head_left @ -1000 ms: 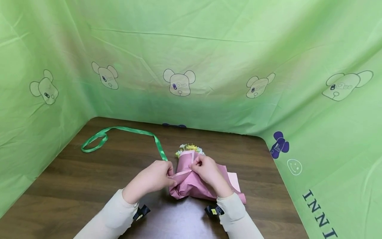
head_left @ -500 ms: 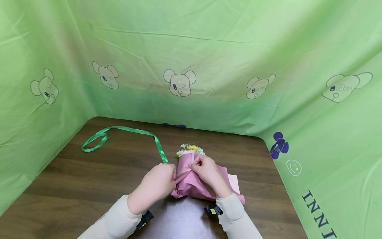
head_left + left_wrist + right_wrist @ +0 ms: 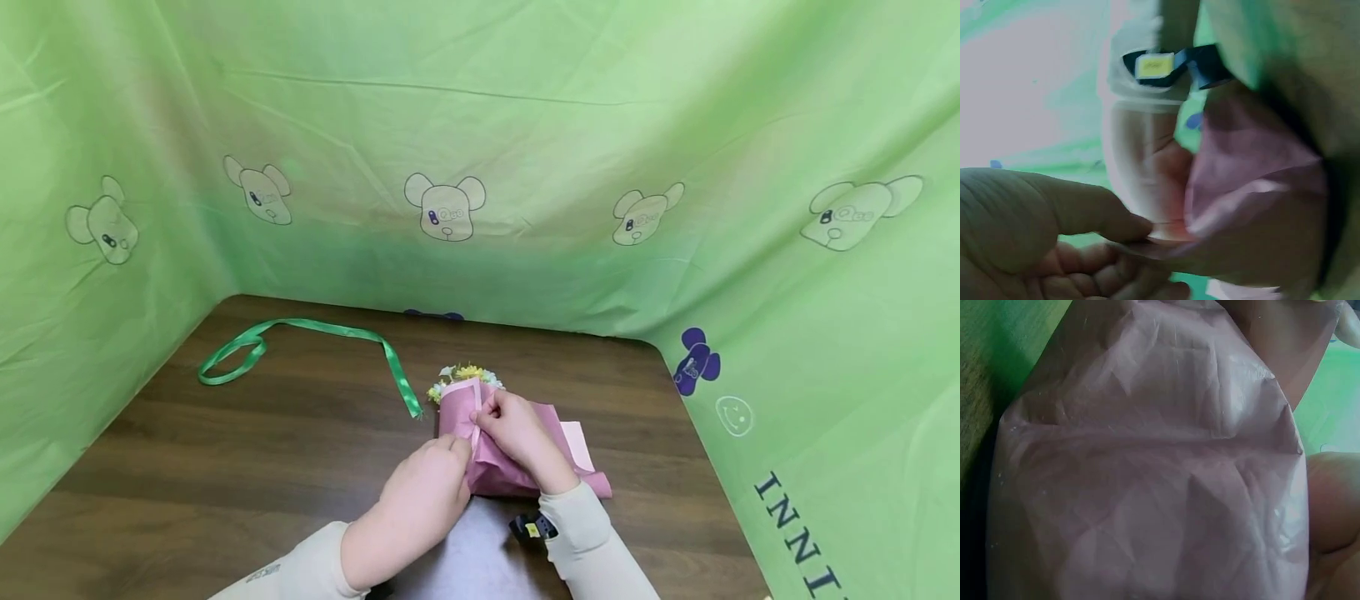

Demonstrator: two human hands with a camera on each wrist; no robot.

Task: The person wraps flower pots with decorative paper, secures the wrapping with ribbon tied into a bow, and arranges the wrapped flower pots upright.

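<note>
A small bouquet lies on the table, its yellow and pale blue flowers [image 3: 471, 374] showing past the top of pink wrapping paper [image 3: 491, 475]. My left hand [image 3: 423, 492] is at the paper's left side; in the left wrist view its thumb and fingers pinch a paper edge. On the upper front of the wrap, my right hand [image 3: 517, 429] pinches the light-bordered fold between thumb and forefinger. Creased paper [image 3: 1147, 487] fills most of the right wrist view. The flower stems are hidden inside the wrap.
A green ribbon [image 3: 341, 330] curls across the table's left side, its cut end near the bouquet. Loose paper with a pale corner [image 3: 577, 446] spreads right of the right hand. Green printed cloth [image 3: 450, 283] walls in the brown wooden table [image 3: 225, 467].
My left hand has moved right and folded the left paper flap over the front of the wrap. The ribbon's end now shows. My right hand keeps its pinch in about the same place.
</note>
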